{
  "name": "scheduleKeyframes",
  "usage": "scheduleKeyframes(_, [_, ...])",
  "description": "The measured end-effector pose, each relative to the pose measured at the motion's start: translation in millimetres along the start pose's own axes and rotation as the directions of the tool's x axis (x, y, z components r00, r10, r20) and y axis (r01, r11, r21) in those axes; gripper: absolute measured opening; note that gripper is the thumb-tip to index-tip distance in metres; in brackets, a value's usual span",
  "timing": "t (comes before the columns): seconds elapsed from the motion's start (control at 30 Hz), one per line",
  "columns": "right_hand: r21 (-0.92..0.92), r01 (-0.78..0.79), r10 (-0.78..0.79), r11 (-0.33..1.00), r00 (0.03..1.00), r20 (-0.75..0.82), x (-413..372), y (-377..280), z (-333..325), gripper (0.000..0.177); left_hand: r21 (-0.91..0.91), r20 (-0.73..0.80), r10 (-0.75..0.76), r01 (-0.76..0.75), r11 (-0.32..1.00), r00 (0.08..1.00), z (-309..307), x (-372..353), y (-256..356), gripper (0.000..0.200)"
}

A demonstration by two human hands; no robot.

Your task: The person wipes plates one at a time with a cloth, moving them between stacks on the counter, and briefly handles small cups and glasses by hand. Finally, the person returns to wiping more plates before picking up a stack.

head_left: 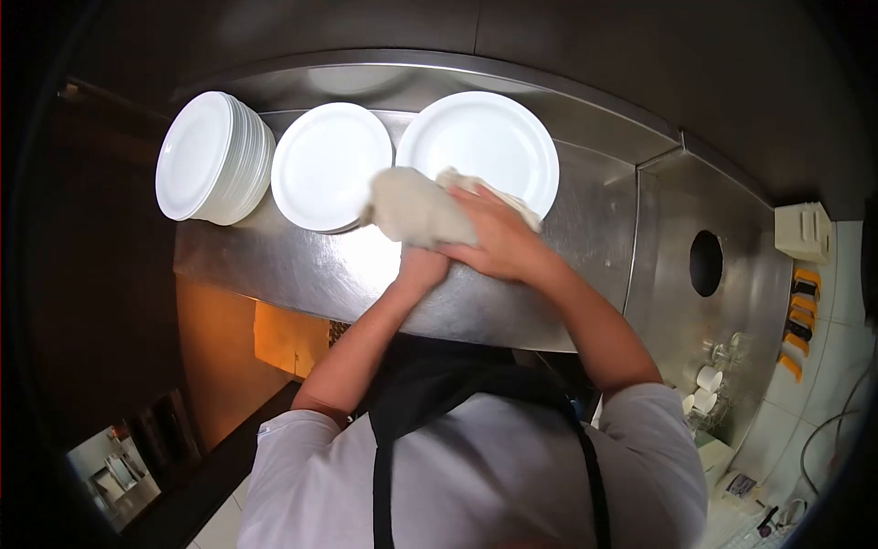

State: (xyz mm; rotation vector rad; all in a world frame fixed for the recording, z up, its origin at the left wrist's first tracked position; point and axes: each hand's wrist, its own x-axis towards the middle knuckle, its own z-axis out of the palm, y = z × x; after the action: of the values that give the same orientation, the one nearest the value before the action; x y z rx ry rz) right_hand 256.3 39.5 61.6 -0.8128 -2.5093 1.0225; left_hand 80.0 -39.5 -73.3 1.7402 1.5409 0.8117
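A beige cloth (pixel 416 210) is bunched between my two hands, over the front edge of the right-hand white plate (pixel 478 142). My right hand (pixel 494 233) lies on the cloth with its fingers wrapped over it. My left hand (pixel 423 268) is closed beneath the cloth's lower edge; the cloth hides most of its fingers. Just left of the cloth sits a stack of white plates (pixel 331 165) on the steel counter (pixel 302 261). A taller stack of white plates (pixel 215 156) leans at the far left.
A raised steel ledge (pixel 366 59) runs behind the plates. To the right, a steel surface has a round dark hole (pixel 706 263). Farther right are a beige box (pixel 803 231), orange-handled items (pixel 802 302) on the tiled wall, and white cups (pixel 707 380).
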Motion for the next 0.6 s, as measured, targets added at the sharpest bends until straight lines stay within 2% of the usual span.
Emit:
scheduleKeyframes(0.07, [-0.049,-0.147,0.148,0.988,0.989,0.007,-37,10,-28,0.072,-0.174,-0.175,0.003,-0.034,0.984,0.985,-13,4,42,0.092])
scheduleKeyframes(0.1, [-0.21,-0.176,0.177,0.962,0.984,-0.015,-45,23,-40,0.074,-0.491,-0.275,-0.099,-0.051,0.87,0.956,-14,12,70,0.094])
scheduleKeyframes(0.13, [-0.364,-0.208,0.206,0.908,0.978,-0.046,-49,34,-48,0.077,-0.529,-0.289,-0.134,-0.042,0.848,0.948,-16,13,71,0.096])
scheduleKeyframes(0.17, [-0.433,-0.272,0.238,0.859,0.962,-0.132,-44,44,-51,0.077,-0.566,-0.303,-0.168,-0.035,0.824,0.938,-18,14,72,0.099])
scheduleKeyframes(0.2, [-0.497,-0.338,0.261,0.799,0.94,-0.22,-34,53,-54,0.077,-0.602,-0.316,-0.202,-0.032,0.798,0.927,-20,15,73,0.102])
scheduleKeyframes(0.23, [-0.467,-0.402,0.313,0.788,0.914,-0.258,-16,57,-56,0.079,-0.626,-0.314,-0.184,-0.057,0.778,0.931,-19,16,71,0.102])
scheduleKeyframes(0.33, [-0.434,-0.536,0.339,0.724,0.824,-0.454,42,63,-44,0.083,-0.513,-0.34,-0.121,-0.076,0.855,0.932,-18,17,59,0.114])
scheduleKeyframes(0.4, [-0.45,-0.567,0.305,0.69,0.791,-0.53,65,56,-20,0.088,-0.422,-0.328,-0.077,-0.074,0.904,0.941,-24,13,63,0.123])
scheduleKeyframes(0.47, [-0.393,-0.461,0.212,0.796,0.82,-0.531,74,48,1,0.09,-0.332,-0.311,-0.036,-0.073,0.94,0.95,-30,9,65,0.133])
scheduleKeyframes(0.5, [-0.351,-0.403,0.229,0.845,0.867,-0.443,75,36,6,0.09,-0.29,-0.298,-0.017,-0.073,0.954,0.954,-31,9,64,0.138])
scheduleKeyframes(0.57, [-0.262,-0.315,0.227,0.912,0.921,-0.318,65,9,17,0.09,-0.371,-0.241,-0.043,-0.051,0.927,0.97,-28,11,53,0.133])
scheduleKeyframes(0.6, [-0.219,-0.281,0.213,0.934,0.933,-0.289,56,-3,26,0.09,-0.396,-0.164,-0.01,-0.057,0.916,0.986,-36,13,48,0.122])
